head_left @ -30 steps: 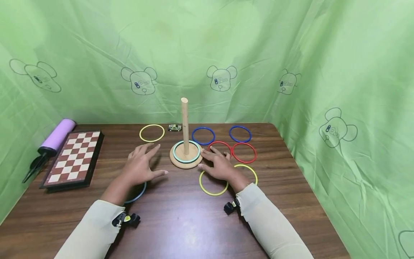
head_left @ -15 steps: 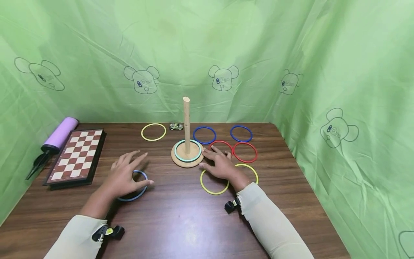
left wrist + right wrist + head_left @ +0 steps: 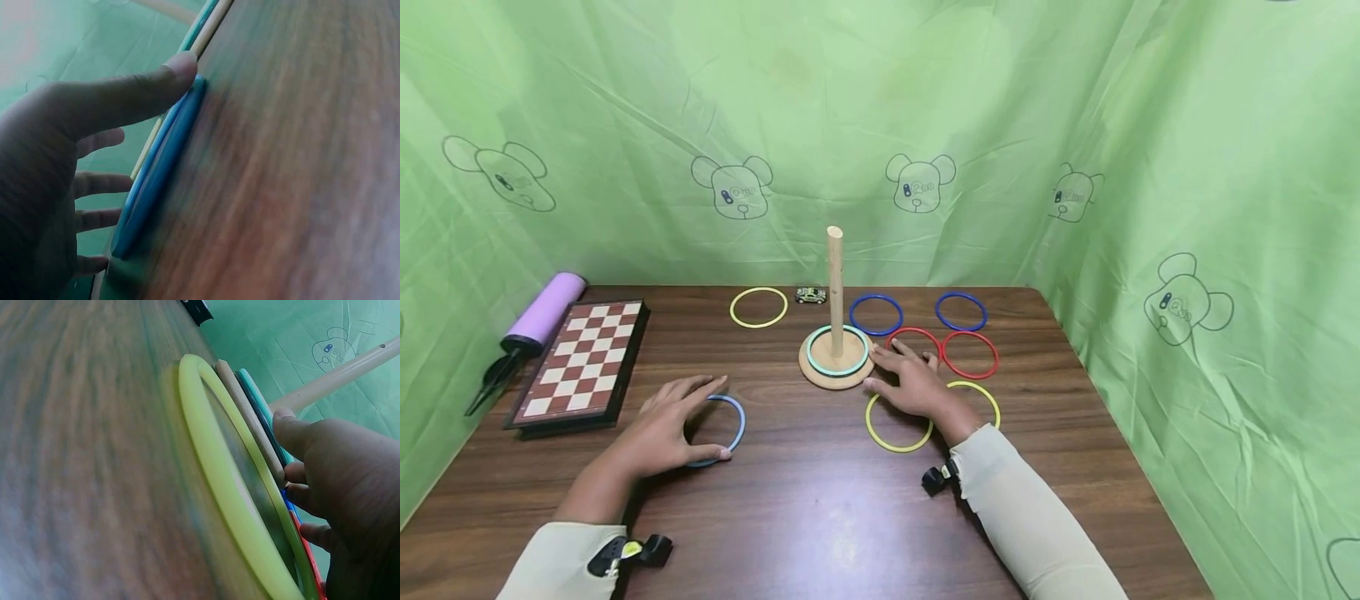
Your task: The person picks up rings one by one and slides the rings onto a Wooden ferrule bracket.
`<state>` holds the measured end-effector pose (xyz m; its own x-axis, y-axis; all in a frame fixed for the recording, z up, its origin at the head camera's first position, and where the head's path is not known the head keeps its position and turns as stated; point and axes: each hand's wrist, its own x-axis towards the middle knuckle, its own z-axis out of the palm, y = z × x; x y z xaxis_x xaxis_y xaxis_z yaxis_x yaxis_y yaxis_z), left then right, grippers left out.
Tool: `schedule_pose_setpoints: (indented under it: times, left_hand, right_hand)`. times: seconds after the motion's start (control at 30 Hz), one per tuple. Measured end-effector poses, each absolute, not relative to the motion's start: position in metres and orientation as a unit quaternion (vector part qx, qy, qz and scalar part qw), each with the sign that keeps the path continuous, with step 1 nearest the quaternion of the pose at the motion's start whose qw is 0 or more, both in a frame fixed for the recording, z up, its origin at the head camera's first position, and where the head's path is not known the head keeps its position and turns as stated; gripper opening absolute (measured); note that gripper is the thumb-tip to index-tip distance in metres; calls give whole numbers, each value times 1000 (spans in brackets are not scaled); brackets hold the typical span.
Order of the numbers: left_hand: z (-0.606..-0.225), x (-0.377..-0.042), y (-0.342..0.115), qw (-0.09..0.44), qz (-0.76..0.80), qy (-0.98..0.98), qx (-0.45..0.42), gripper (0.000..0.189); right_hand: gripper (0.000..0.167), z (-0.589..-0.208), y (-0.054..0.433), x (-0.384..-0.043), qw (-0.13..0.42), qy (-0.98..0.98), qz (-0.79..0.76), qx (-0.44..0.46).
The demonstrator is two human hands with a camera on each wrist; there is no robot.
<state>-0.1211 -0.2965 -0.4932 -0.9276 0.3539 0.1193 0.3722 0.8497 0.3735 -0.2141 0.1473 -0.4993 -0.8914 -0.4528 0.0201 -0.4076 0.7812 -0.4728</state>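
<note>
In the head view my left hand [image 3: 658,429] reaches over a light blue ring [image 3: 743,423] on the table, thumb and fingers spread over it. The left wrist view shows the thumb [image 3: 178,69] near one end of that ring [image 3: 156,175]; whether it touches is unclear. My right hand [image 3: 913,387] lies beside the round wooden base [image 3: 837,384] of an upright peg [image 3: 836,292], fingertips at its edge. Around the peg's foot lies a turquoise ring [image 3: 838,373], with a dark ring edge just under it. Beneath the right hand is part of a yellow ring [image 3: 898,451].
Two red rings, one at the right [image 3: 970,377], and two dark blue rings, one farther back [image 3: 961,328], lie right of the peg. Another yellow ring [image 3: 758,326] and a toy car [image 3: 810,295] sit at the back. A checkered board [image 3: 580,362] and lilac cylinder [image 3: 546,312] lie left.
My left hand has moved left and toward me, from beside the peg to the light blue ring, and come down over it. The right hand stays at the base.
</note>
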Motion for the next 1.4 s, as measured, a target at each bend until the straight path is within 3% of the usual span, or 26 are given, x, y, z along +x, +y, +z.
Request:
schedule_pose_setpoints:
  times: [0.8,1.07,1.4]
  left_hand:
    - [-488,-118,-314,-31,-254,-942,-217,127]
    - [-492,-118,-316,-23,-267,-940,-211,118]
    - [-498,-120,-306,35,-279,-936,-210,107]
  right_hand:
    - [67,-498,147,-214,44,941,-248,-227]
    - [66,-498,147,-213,48,941,-247,-225]
    - [67,-500,148,-214,47,943,-239,-226]
